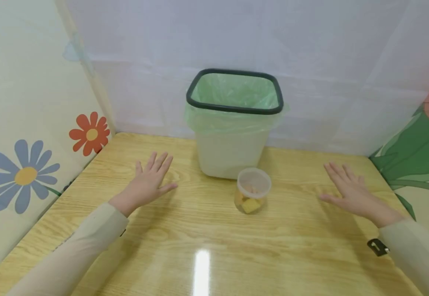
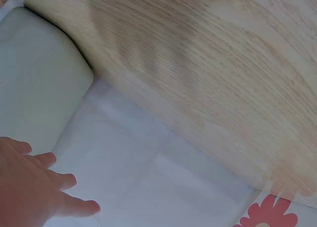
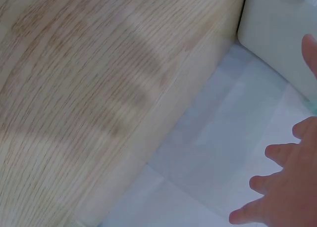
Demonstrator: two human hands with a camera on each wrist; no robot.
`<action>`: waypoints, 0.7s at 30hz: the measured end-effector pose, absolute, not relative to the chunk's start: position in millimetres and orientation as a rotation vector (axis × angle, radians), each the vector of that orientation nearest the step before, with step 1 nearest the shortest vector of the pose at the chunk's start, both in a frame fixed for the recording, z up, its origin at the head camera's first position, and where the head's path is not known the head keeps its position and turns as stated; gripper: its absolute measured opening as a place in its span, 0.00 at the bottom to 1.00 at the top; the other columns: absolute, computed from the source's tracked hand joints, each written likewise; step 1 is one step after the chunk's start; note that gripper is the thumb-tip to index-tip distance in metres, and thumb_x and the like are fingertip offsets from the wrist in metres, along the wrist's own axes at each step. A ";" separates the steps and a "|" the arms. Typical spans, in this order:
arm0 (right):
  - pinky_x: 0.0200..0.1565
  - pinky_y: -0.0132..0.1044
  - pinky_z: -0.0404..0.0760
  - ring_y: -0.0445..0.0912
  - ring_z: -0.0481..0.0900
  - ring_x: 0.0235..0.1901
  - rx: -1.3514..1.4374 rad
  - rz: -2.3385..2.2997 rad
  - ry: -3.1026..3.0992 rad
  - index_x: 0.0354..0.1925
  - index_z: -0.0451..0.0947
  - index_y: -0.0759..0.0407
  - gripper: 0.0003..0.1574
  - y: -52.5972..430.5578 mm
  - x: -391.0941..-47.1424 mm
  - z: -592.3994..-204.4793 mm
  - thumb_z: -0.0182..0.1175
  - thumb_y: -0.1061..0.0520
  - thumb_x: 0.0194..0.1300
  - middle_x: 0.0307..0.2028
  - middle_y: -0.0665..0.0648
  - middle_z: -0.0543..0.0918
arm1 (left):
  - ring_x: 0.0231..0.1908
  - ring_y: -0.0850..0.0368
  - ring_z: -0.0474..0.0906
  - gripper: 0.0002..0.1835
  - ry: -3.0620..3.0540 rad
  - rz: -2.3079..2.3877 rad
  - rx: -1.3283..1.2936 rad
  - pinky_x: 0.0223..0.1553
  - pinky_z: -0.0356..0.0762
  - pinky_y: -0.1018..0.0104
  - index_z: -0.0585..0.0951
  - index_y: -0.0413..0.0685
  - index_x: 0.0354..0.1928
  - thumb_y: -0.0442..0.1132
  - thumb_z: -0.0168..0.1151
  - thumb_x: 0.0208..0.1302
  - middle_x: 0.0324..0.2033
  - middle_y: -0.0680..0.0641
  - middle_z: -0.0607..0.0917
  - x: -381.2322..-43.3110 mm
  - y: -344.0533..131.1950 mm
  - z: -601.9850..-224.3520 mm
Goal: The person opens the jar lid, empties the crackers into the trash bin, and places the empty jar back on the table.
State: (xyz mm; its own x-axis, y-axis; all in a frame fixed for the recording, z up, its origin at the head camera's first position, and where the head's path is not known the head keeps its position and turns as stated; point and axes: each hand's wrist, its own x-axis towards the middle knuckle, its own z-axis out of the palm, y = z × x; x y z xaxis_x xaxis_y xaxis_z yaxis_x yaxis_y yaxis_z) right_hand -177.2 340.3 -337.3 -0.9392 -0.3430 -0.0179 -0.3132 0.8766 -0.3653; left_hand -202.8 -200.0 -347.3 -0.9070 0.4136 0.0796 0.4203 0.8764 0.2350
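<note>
In the head view, a clear plastic tub (image 1: 254, 183) stands on the wooden table with yellow and orange chunks (image 1: 250, 205) inside; what they are cannot be told. Right behind it is a pale trash bin (image 1: 233, 152) with a black rim and a green bag (image 1: 233, 120) lining it. To the left of the bin my left hand (image 1: 144, 187) hovers over the table, fingers spread, holding nothing. My right hand (image 1: 351, 193), also spread and without anything in it, is over the table's right side. Both wrist views show outstretched fingers apart from the bin.
The wooden table (image 1: 170, 242) meets a white cloth backdrop (image 1: 144, 82) behind the bin. On the left, a panel bears a blue flower (image 1: 22, 176) and a red flower (image 1: 90, 133). Green printed leaves (image 1: 421, 156) cover the right panel.
</note>
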 end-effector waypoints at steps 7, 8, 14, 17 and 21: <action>0.62 0.81 0.28 0.75 0.28 0.73 -0.528 -0.547 2.972 0.79 0.31 0.63 0.65 335.1 -178.0 -338.2 0.63 0.42 0.69 0.77 0.75 0.37 | 0.75 0.27 0.36 0.45 -2.989 -0.375 -0.699 0.63 0.35 0.16 0.49 0.34 0.78 0.51 0.59 0.73 0.77 0.31 0.48 -201.3 -196.7 -350.8; 0.62 0.81 0.28 0.75 0.28 0.73 -0.528 -0.551 2.970 0.79 0.31 0.64 0.65 334.5 -178.2 -338.5 0.63 0.42 0.69 0.77 0.75 0.37 | 0.75 0.27 0.36 0.45 -2.988 -0.375 -0.703 0.63 0.35 0.16 0.49 0.34 0.78 0.51 0.59 0.73 0.77 0.31 0.48 -200.6 -196.1 -351.1; 0.62 0.80 0.26 0.75 0.27 0.73 -0.547 -0.594 2.951 0.79 0.31 0.64 0.65 330.5 -177.8 -340.1 0.63 0.42 0.69 0.77 0.75 0.36 | 0.76 0.28 0.36 0.45 -2.984 -0.396 -0.726 0.63 0.35 0.17 0.49 0.35 0.78 0.52 0.58 0.73 0.77 0.32 0.48 -197.5 -191.6 -349.8; 0.62 0.81 0.27 0.75 0.27 0.73 -0.560 -0.597 2.954 0.79 0.31 0.64 0.65 328.5 -178.2 -340.3 0.63 0.42 0.69 0.77 0.75 0.36 | 0.76 0.28 0.37 0.45 -2.983 -0.382 -0.729 0.64 0.36 0.17 0.49 0.35 0.78 0.52 0.58 0.73 0.77 0.32 0.48 -196.8 -190.7 -349.8; 0.63 0.80 0.28 0.76 0.28 0.73 -0.566 -0.597 2.957 0.79 0.31 0.65 0.65 325.3 -178.3 -339.7 0.63 0.42 0.68 0.77 0.75 0.37 | 0.76 0.28 0.37 0.45 -2.981 -0.375 -0.733 0.64 0.37 0.18 0.49 0.35 0.78 0.52 0.58 0.73 0.77 0.32 0.48 -196.4 -190.6 -350.6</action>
State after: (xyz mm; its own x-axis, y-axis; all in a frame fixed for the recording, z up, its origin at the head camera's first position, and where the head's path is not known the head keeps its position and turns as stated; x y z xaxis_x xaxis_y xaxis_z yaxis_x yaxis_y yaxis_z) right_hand -178.3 325.3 -339.7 -0.9295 -0.3687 0.0019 -0.3405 0.8565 -0.3878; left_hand -196.4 -190.6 -350.6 -0.8866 0.4505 0.1051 0.4625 0.8584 0.2218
